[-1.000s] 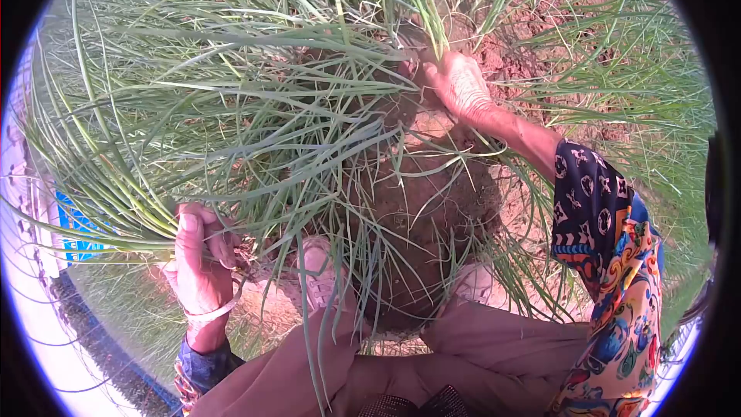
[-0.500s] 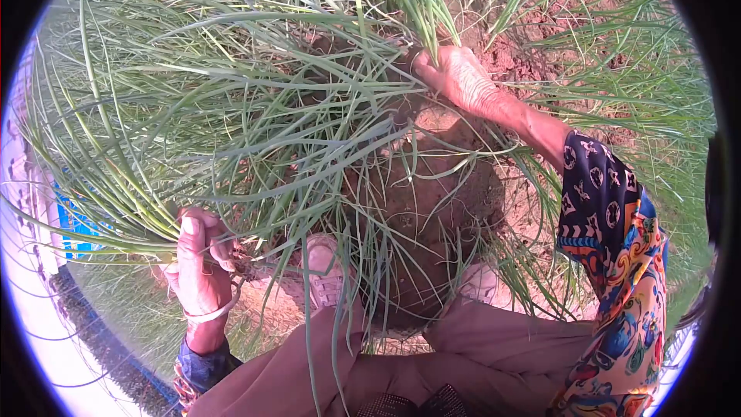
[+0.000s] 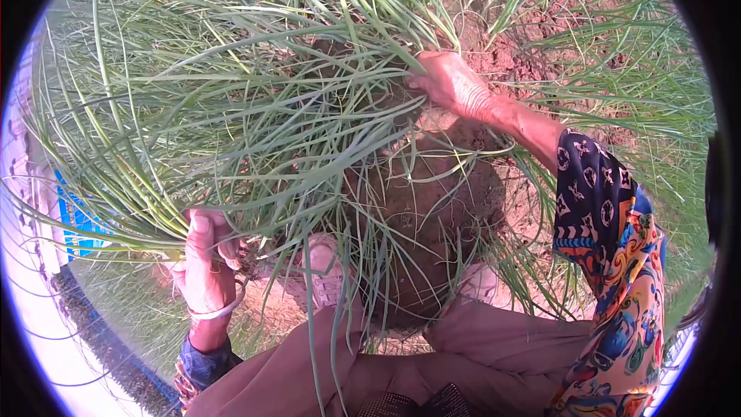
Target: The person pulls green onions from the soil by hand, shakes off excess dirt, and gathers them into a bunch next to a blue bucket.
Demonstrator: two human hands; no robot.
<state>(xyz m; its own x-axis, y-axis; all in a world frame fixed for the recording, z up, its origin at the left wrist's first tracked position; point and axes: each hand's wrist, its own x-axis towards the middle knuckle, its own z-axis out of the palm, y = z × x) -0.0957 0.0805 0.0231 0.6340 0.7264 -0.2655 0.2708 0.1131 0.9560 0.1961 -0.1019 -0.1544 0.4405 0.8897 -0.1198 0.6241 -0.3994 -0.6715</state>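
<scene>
My left hand [image 3: 207, 262], with a pale bangle at the wrist, is closed around a bunch of green onions [image 3: 127, 208] on the left. Their long leaves fan out up and left, and small roots show below the fingers. My right hand [image 3: 451, 85] is closed on the base of some green onion leaves [image 3: 378, 11] at the upper middle. These lean to the upper left; its fingertips are partly hidden. Between the hands lie many long green onion leaves [image 3: 309, 123] drooping over bare soil [image 3: 421, 208].
Dense rows of standing green onions [image 3: 641, 100] grow to the right and behind. My shoes [image 3: 328, 270] stand on reddish soil, partly covered by leaves. A blue crate-like object [image 3: 77, 220] and a coiled wire fence edge [image 3: 69, 332] are at the far left.
The leaves in my right hand have tilted from nearly upright to the left, and that hand has shifted slightly left and down. My left hand has moved slightly right with its bunch.
</scene>
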